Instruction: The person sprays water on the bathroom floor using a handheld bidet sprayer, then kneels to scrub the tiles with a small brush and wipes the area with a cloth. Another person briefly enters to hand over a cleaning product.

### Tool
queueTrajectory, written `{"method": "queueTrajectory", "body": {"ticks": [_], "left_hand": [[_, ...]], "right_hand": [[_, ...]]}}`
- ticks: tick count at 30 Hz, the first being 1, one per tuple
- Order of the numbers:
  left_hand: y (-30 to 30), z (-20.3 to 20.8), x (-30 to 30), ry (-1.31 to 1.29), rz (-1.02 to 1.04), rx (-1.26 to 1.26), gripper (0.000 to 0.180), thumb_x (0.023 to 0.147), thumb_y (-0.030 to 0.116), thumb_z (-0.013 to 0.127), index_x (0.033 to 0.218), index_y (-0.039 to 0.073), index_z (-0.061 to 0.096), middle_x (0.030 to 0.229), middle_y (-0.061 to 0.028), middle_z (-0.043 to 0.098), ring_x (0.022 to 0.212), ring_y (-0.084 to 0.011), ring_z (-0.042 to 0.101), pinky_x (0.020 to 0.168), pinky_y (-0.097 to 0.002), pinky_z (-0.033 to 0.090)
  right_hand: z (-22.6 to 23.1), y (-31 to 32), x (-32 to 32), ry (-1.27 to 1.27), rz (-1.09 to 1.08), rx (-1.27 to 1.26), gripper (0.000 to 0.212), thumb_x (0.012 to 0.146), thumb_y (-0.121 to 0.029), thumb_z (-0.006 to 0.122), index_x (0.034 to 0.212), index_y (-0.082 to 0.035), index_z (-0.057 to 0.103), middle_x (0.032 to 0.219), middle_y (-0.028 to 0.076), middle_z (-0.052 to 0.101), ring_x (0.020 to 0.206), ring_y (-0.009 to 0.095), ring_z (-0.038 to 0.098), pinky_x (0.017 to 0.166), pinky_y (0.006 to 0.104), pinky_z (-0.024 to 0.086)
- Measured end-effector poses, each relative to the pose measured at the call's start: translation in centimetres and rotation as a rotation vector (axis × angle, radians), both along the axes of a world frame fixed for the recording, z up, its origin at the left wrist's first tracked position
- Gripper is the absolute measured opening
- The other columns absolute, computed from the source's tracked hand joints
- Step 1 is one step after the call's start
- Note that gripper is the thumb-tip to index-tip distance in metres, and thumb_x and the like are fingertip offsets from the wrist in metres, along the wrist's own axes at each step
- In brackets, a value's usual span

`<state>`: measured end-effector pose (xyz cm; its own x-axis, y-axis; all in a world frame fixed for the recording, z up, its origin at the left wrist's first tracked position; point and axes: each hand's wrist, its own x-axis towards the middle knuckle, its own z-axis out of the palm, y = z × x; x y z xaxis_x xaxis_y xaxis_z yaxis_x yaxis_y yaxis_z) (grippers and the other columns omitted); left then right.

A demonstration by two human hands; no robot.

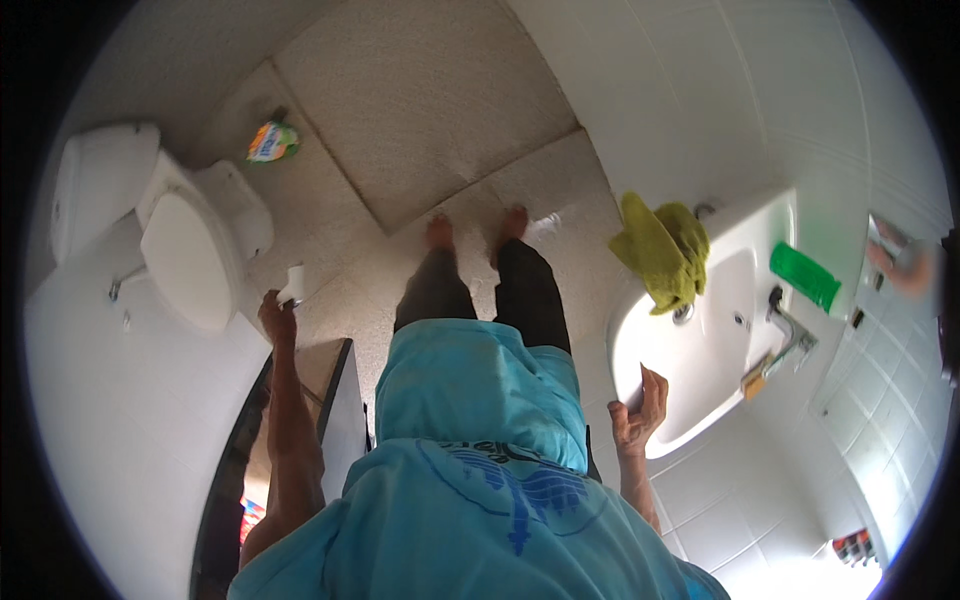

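Note:
On the left, my left hand is closed on a small white object with a tube-like part pointing away from me. Its exact kind is too small to tell. The hand is just right of the white toilet, whose lid is down. My right hand is at the near left rim of the white washbasin. Its thumb and fingers are apart, and I see nothing held in it. A yellow-green towel hangs over the basin's far left edge, beyond that hand.
A green bottle lies on the basin's back ledge near the metal tap. A tan block sits closer to me. On the floor near the toilet is a colourful packet. A dark-edged door stands beside my left forearm.

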<state>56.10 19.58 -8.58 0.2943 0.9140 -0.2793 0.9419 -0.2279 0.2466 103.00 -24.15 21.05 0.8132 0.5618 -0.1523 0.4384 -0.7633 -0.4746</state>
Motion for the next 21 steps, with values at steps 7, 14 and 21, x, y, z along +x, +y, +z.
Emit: {"method": "queueTrajectory", "body": {"ticks": [7,14,21], "left_hand": [[-1.8,-1.2,-0.4,-0.006,0.120,0.099,0.045,0.080,0.010,0.074,0.123,0.005,0.061,0.123,-0.0154,0.064,0.119,-0.0359,0.056,0.105,-0.0472,0.040],[-0.8,3.1,2.3,-0.038,0.217,0.076,0.017,0.080,0.004,0.067,0.096,0.006,0.063,0.100,-0.0163,0.063,0.104,-0.0368,0.060,0.088,-0.0459,0.049],[-1.8,4.7,2.2,-0.039,0.314,0.071,0.019,0.078,0.001,0.067,0.096,0.006,0.062,0.099,-0.0152,0.062,0.102,-0.0365,0.061,0.088,-0.0456,0.050]], "right_hand": [[-0.3,-0.5,-1.2,0.096,-0.111,0.051,0.081,0.092,-0.062,0.049,0.126,0.011,0.055,0.110,0.024,0.055,0.106,0.038,0.054,0.091,0.0486,0.043],[-1.4,-1.2,1.1,0.088,-0.156,0.095,0.074,0.095,-0.060,0.046,0.128,0.005,0.059,0.118,0.021,0.060,0.097,0.032,0.060,0.087,0.0443,0.047],[1.3,8.0,8.8,-0.338,0.279,0.112,0.067,0.099,-0.063,0.042,0.133,-0.008,0.059,0.127,0.020,0.058,0.118,0.040,0.054,0.099,0.0558,0.042]]}}
